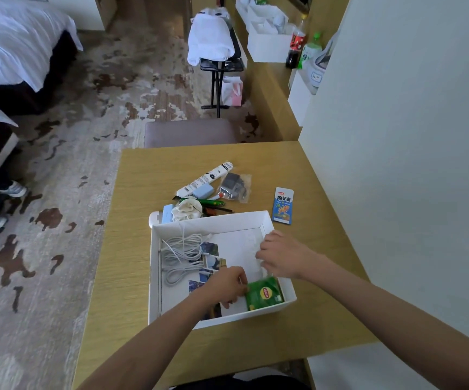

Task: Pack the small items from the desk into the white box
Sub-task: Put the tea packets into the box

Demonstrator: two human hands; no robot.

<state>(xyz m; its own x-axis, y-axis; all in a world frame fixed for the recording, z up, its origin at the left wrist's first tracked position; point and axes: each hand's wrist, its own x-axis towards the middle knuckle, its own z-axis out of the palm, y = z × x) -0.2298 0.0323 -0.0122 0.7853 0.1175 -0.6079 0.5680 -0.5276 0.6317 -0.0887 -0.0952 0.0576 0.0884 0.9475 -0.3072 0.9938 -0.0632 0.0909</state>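
Observation:
The white box (154,277) sits on the wooden desk (132,192). Inside lie a coiled white cable (181,254), several photo cards (210,249) and a green tea packet (264,294) at the near right corner. My left hand (224,285) is inside the box, fingers pinching the packet's left edge. My right hand (281,256) hovers over the box's right side, fingers closed on a thin clear wrapper that is hard to make out. Beyond the box lie a white tube (205,178), a grey item in a clear bag (233,185), a blue snack packet (283,205) and a small pile of oddments (188,209).
A padded stool (191,133) stands at the desk's far edge. A white wall (410,164) borders the right side. Farther off are a luggage rack with towels (210,40), bottles (298,43) on a shelf, and a bed (16,43). A person's shoes (11,190) show at left.

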